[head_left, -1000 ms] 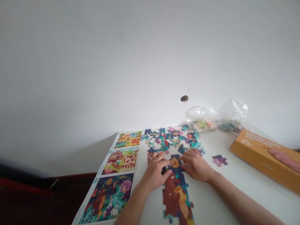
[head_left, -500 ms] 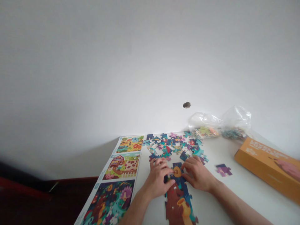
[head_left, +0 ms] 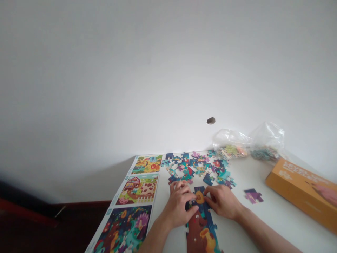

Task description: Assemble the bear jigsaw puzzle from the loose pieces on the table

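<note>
A tall strip of joined puzzle pieces lies on the table in front of me, showing a brown bear and a yellow jug. At its far end is a dark blue puzzle piece with an orange-yellow round shape. My left hand rests over the strip's left edge, index finger and thumb apart, fingertips touching the pieces. From the other side, my right hand pinches the right edge of the dark blue piece with bent fingers. The hands partly cover the joins there.
Loose puzzle pieces spread behind my hands. A purple piece lies to the right, near an orange box. Clear bags of pieces stand against the wall. A sheet of printed pictures runs along the table's left edge.
The fingers of my right hand have drawn closer together at the piece's right edge. My left hand stays nearly in place. The whole view has shifted slightly.
</note>
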A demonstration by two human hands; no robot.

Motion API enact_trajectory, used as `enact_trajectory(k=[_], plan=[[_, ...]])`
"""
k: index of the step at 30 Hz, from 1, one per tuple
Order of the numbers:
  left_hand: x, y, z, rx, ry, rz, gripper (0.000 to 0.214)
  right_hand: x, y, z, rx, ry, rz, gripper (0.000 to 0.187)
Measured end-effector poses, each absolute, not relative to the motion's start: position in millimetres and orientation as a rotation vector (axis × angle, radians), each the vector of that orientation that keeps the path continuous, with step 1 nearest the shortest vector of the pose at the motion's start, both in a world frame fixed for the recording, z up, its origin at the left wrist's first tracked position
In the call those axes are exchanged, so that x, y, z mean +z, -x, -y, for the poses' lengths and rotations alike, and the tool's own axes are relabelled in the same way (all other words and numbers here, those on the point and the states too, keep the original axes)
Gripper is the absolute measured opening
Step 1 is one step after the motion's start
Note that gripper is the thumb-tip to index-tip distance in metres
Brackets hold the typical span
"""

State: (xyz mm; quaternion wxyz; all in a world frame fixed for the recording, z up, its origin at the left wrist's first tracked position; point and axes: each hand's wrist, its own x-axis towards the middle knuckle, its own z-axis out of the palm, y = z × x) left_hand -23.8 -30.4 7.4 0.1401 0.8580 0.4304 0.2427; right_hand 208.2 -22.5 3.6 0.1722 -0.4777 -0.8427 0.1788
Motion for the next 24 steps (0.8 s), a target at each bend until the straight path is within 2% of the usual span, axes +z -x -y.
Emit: enact_trajectory(k=[15,24], plan=[[9.8,22.9,31.5,0.679,-2.415,-1.263,0.015,-2.5,-205.3,22.1,0.655,1.426,2.329,0.024],[5.5,19.6,34.9,0.729,-2.519,-1.215,0.019,-2.7,-204.4,26.4,0.516,1.407,2.339,0.023]])
